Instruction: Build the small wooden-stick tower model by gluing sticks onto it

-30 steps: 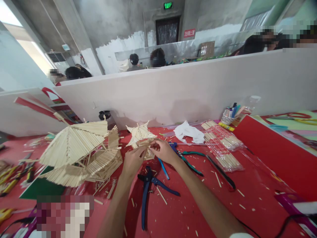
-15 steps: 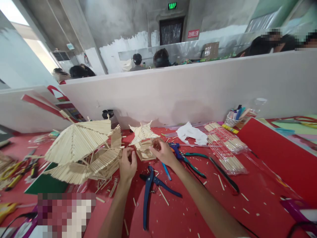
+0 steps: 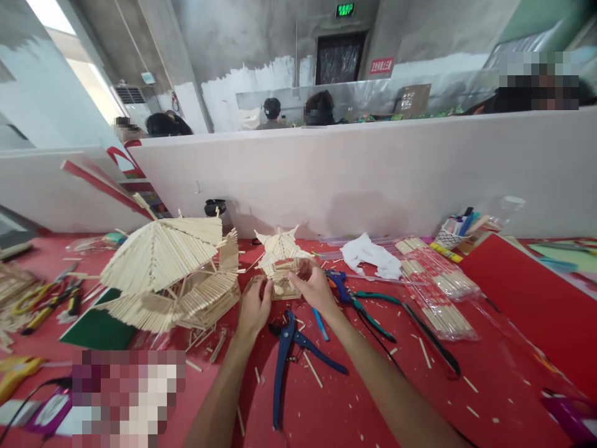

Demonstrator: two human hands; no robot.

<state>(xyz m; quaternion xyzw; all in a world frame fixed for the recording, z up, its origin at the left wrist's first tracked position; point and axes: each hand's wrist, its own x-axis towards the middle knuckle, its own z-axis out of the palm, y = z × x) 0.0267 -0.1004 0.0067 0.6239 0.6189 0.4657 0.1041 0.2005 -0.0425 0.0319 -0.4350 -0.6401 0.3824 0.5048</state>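
A small pavilion body of pale wooden sticks (image 3: 285,289) stands between my hands on the red table. My right hand (image 3: 318,291) pinches its upper right side, thumb in front and fingers behind. My left hand (image 3: 254,306) is closed at its left edge, the fingertips partly hidden. A pointed star-shaped stick roof (image 3: 280,246) shows right behind and above the body; whether they are joined I cannot tell. A larger stick pavilion with a wide roof (image 3: 158,255) stands to the left. Blue-handled cutters (image 3: 282,367) lie just in front of my hands.
Right of my hands lie a blue glue gun (image 3: 339,286), green-handled pliers (image 3: 373,317), a white tissue (image 3: 370,256) and bagged stick bundles (image 3: 438,292). A pen basket (image 3: 452,236) stands by the white partition (image 3: 354,168). Yellow-handled tools (image 3: 35,320) lie far left. Stick scraps litter the table.
The view has shifted slightly, so things sit further right in it. My left hand has come closer to the small body, which now appears more upright under the roof.
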